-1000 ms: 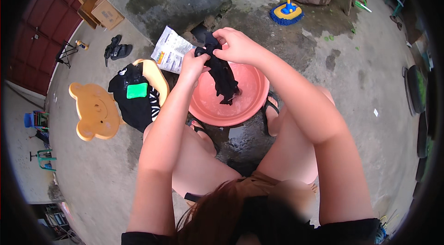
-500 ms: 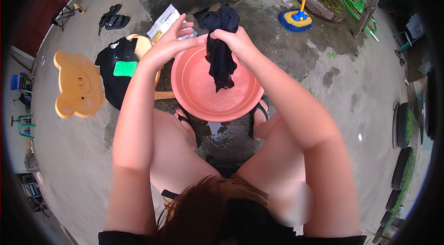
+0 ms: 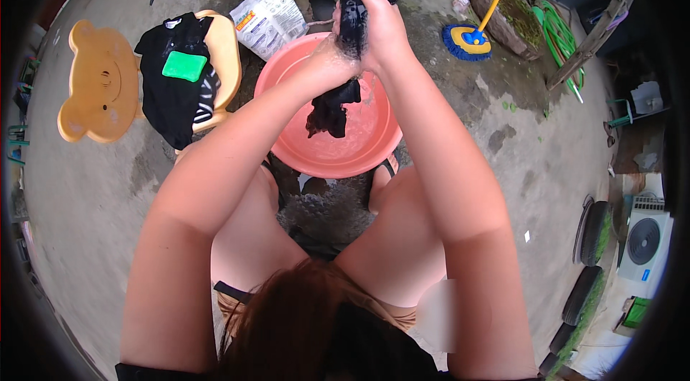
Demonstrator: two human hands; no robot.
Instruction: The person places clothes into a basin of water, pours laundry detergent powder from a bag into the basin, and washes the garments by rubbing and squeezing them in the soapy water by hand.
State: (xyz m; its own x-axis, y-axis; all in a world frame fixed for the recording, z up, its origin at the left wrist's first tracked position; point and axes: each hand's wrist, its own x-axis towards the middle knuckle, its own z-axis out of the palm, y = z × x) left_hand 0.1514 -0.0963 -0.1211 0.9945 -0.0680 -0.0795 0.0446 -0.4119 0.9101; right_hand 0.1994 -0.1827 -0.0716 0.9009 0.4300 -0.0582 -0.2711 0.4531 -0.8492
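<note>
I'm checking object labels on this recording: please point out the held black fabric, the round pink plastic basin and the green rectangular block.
Held black fabric (image 3: 353, 25): head view, its glistening upper stretch.
Round pink plastic basin (image 3: 336, 168): head view, its near wall.
Green rectangular block (image 3: 185, 66): head view, middle of its top face.

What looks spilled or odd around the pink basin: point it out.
A shiny puddle lies on dark, wet concrete between the feet, beside the pink basin. It looks spilled because the concrete farther out is paler. Nothing looks clearly damaged.

Soft, even daylight, faint shadows, pale glare on the wet ground (image 3: 323, 201), curved edges, black corners, 1 blurred patch (image 3: 436, 316)
</note>
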